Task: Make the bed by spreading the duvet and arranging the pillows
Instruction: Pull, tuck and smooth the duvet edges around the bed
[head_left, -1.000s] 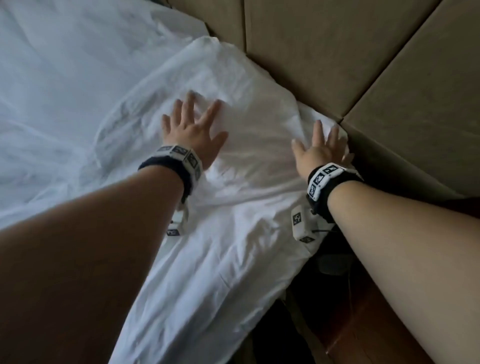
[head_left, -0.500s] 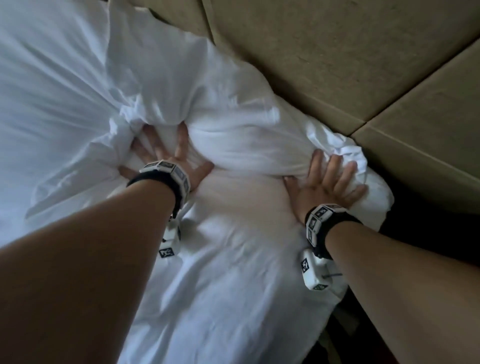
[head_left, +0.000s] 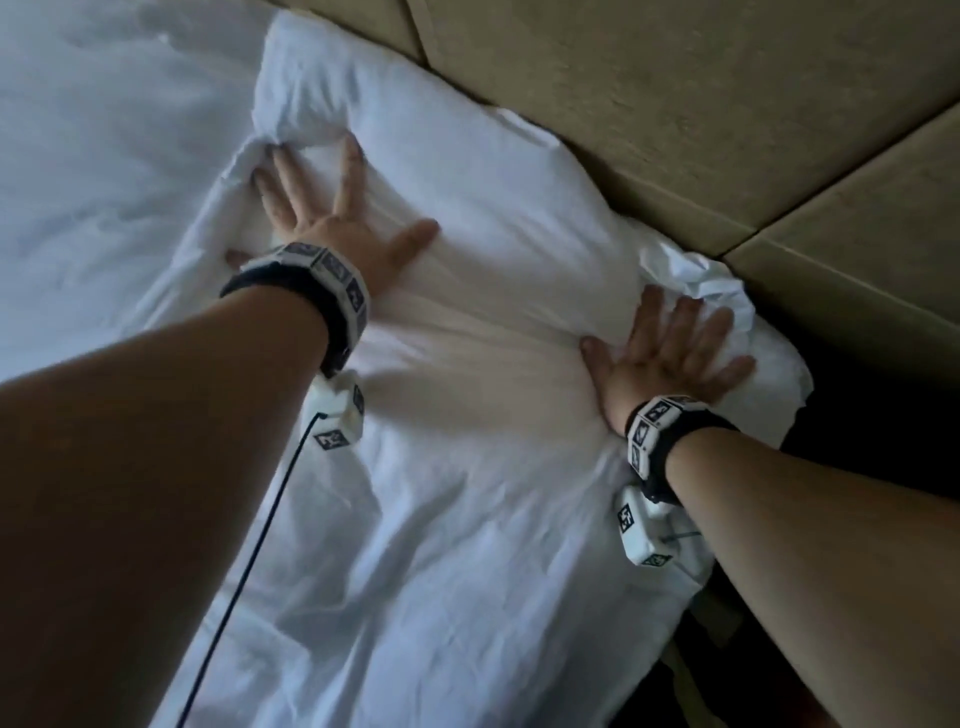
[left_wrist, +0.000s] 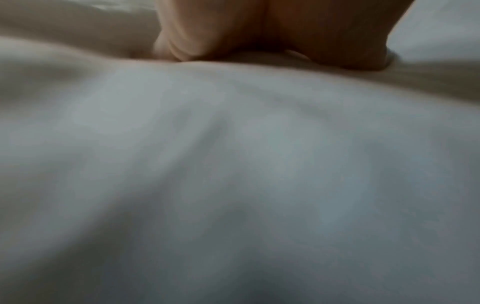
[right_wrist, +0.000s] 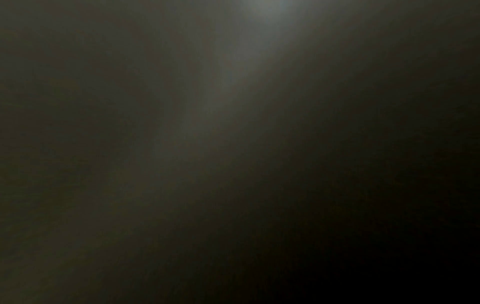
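Note:
A white pillow (head_left: 467, 197) lies along the beige padded headboard (head_left: 675, 104), on the white duvet (head_left: 441, 545). My left hand (head_left: 322, 208) lies flat with spread fingers on the pillow's left end, fingertips sunk into the fabric folds. My right hand (head_left: 670, 353) presses flat with spread fingers on the pillow's right end, beside its crumpled corner. In the left wrist view the heel of my palm (left_wrist: 272, 33) rests on blurred white fabric (left_wrist: 233, 164). The right wrist view is dark and shows nothing.
More white bedding (head_left: 104, 156) spreads to the left. The bed's right edge drops into a dark gap (head_left: 857, 415) below the headboard. A black cable (head_left: 244, 561) runs from my left wrist camera across the duvet.
Both hands slid outward and up along the pillow, pressing it flatter against the headboard; the bunched fold seen half a second ago is smoothed. The view has shifted closer.

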